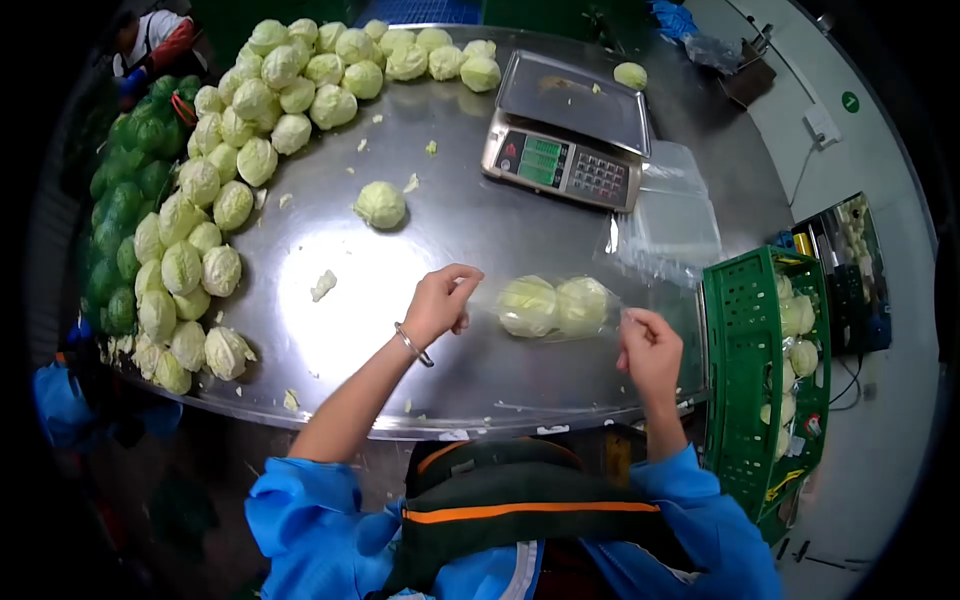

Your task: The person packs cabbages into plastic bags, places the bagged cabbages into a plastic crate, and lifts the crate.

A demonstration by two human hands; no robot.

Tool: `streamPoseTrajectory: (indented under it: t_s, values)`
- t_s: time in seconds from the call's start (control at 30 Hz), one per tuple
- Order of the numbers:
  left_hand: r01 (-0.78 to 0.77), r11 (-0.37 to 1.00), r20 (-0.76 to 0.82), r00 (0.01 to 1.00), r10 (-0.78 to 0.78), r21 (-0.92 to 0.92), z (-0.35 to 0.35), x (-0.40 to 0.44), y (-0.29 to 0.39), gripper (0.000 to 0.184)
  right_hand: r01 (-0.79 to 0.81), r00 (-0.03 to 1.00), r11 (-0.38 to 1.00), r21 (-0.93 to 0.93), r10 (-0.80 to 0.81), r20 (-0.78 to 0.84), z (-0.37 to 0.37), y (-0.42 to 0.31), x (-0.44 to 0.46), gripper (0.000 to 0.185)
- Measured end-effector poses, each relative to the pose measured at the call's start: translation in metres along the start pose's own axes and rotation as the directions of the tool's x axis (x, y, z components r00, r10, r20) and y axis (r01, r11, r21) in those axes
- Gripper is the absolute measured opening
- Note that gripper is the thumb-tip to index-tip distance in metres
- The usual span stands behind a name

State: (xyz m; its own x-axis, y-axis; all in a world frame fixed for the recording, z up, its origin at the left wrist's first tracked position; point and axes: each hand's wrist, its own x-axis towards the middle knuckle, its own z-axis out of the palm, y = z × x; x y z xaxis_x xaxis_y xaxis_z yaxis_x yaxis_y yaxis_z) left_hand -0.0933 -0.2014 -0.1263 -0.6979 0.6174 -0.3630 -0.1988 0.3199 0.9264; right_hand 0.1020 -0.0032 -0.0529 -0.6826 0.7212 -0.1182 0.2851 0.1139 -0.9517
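Two pale green cabbages [528,306] lie side by side in a clear plastic bag [556,334] on the metal table [330,205]. My left hand [443,303], with a bangle at the wrist, pinches the bag's left end. At the opposite end, my right hand [650,345] has its fingers closed on the bag's other corner. The bag is stretched between both hands. A single loose cabbage [380,205] sits farther back, left of the bag.
Many cabbages [180,268] are heaped along the left and back edges. A digital scale [570,130] stands at the back right, beside flat plastic bags [675,215]. A green crate [745,350] holds bagged cabbages at right. Another person [155,45] is behind green net sacks [135,190].
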Motion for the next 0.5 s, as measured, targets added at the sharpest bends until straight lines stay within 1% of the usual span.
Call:
streamPoseTrajectory:
  t_s: [0.03,0.07,0.1,0.13,0.17,0.2,0.27,0.3,0.33,0.4,0.43,0.47,0.5]
  values:
    - [0.093,0.995,0.079,0.992,-0.095,0.030,-0.001,-0.006,-0.005,0.043,-0.011,1.000,1.000,-0.011,0.011,0.008,0.000,0.006,-0.009,0.015]
    - [0.182,0.981,0.157,0.969,-0.191,0.069,-0.004,-0.015,-0.004,0.056,0.055,0.998,0.994,-0.092,-0.057,-0.009,0.000,0.010,-0.016,0.020]
    - [0.303,0.944,0.268,0.906,-0.328,0.130,-0.009,-0.019,-0.005,0.075,0.120,0.992,0.978,-0.171,-0.126,-0.022,0.000,0.013,-0.024,0.026]
    - [0.411,0.890,0.261,0.853,-0.452,0.200,-0.009,-0.025,-0.006,0.065,0.188,0.979,0.950,-0.248,-0.201,-0.028,0.002,0.013,-0.030,0.033]
    - [0.460,0.854,0.329,0.789,-0.519,0.244,-0.008,-0.027,-0.013,0.055,0.267,0.957,0.875,-0.404,-0.290,0.005,0.008,0.000,-0.033,0.039]
    - [0.501,0.814,0.388,0.716,-0.581,0.295,-0.007,-0.028,-0.021,0.045,0.379,0.923,0.778,-0.501,-0.357,0.145,0.008,0.008,-0.029,0.038]
    - [0.428,0.858,0.343,0.790,-0.508,0.284,0.002,-0.027,-0.028,0.035,0.593,0.804,0.526,-0.609,-0.425,0.415,0.006,0.032,-0.016,0.037]
    - [0.381,0.880,0.322,0.827,-0.462,0.284,0.009,-0.026,-0.023,0.032,0.522,0.853,0.637,-0.568,-0.374,0.364,0.008,0.028,-0.009,0.028]
    - [0.299,0.917,0.258,0.894,-0.366,0.263,0.015,-0.022,-0.012,0.032,0.490,0.870,0.677,-0.549,-0.340,0.358,0.005,0.031,0.004,0.024]
    - [0.231,0.944,0.263,0.920,-0.291,0.234,0.023,0.002,0.014,0.029,0.428,0.896,0.743,-0.515,-0.272,0.351,-0.015,0.042,0.036,0.018]
    - [0.222,0.965,0.261,0.932,-0.251,0.137,0.028,0.007,0.036,0.029,0.295,0.953,0.849,-0.439,-0.231,0.194,-0.029,0.033,0.052,0.017]
    - [0.209,0.977,0.254,0.944,-0.211,0.037,0.032,0.004,0.064,0.028,0.171,0.985,0.929,-0.329,-0.167,0.042,-0.039,0.021,0.063,0.019]
    - [0.124,0.992,0.265,0.956,-0.127,0.028,0.035,-0.009,0.093,0.027,0.135,0.987,0.951,-0.277,-0.153,-0.043,-0.046,0.000,0.055,0.016]
